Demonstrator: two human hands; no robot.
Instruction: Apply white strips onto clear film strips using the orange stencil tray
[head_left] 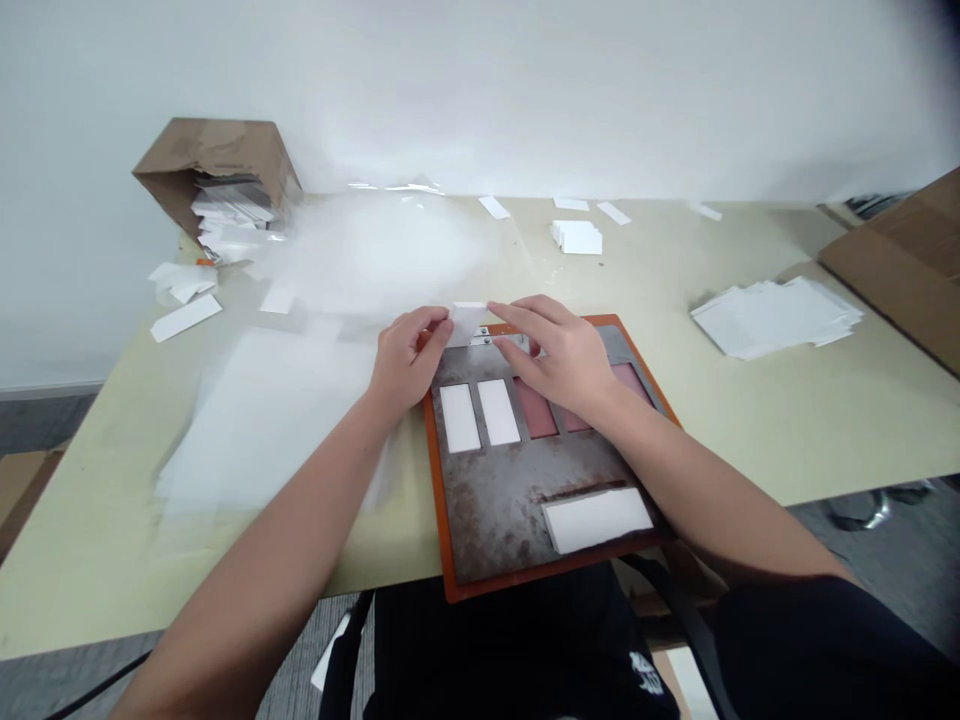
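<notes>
Fingers closed, the left hand (409,358) and right hand (559,355) pinch a white card (466,322) from both sides, holding it clear. It sits over the far edge of an orange-rimmed, rust-stained steel plate (441,500) on a cream table (720,430); two white strips (460,418) lie in the plate's recesses nearby.

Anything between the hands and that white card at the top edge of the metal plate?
Nothing visible. The fingertips of the left hand and right hand reach the white card directly from either side. A small metal fitting sits just below the card, on the rust-stained metal plate, not between hands and card.
</notes>
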